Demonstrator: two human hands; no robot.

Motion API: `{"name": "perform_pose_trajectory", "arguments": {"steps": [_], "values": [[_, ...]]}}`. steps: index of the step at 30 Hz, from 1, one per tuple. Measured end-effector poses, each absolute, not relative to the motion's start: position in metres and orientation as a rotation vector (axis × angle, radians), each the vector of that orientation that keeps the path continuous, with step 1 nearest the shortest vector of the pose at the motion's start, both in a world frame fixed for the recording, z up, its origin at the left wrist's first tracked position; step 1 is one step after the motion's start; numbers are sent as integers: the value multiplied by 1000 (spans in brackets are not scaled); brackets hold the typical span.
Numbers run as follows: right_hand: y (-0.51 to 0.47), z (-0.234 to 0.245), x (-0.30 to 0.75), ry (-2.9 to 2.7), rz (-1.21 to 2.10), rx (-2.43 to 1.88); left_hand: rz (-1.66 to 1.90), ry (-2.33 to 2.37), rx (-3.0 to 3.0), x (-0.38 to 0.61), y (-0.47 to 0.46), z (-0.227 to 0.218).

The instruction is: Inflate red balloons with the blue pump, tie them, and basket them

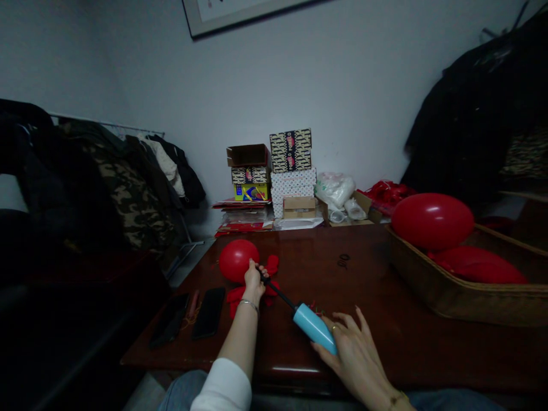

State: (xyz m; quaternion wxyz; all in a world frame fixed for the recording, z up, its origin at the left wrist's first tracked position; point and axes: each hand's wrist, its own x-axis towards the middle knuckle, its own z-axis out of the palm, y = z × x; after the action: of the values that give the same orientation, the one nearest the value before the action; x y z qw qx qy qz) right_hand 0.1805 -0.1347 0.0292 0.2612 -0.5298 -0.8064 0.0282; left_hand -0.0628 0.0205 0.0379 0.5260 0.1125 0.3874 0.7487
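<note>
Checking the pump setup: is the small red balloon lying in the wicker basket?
No, the small red balloon sits on the table, held at the left hand.

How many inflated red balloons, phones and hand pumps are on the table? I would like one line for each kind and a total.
Inflated red balloons: 3, one at the left hand, two in the basket
Phones: 2
Hand pumps: 1, under the right hand
Total: 6
</note>
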Motion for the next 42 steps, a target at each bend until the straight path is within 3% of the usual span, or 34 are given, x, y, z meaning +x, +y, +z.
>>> {"name": "perform_pose_trajectory", "arguments": {"steps": [23, 42], "values": [[-91, 40, 123, -2152, 27, -1492, 1722, 962, 306, -26, 10, 30], [-135, 24, 173, -2141, 62, -1433, 1791, 942, 262, -53, 19, 29]]}}
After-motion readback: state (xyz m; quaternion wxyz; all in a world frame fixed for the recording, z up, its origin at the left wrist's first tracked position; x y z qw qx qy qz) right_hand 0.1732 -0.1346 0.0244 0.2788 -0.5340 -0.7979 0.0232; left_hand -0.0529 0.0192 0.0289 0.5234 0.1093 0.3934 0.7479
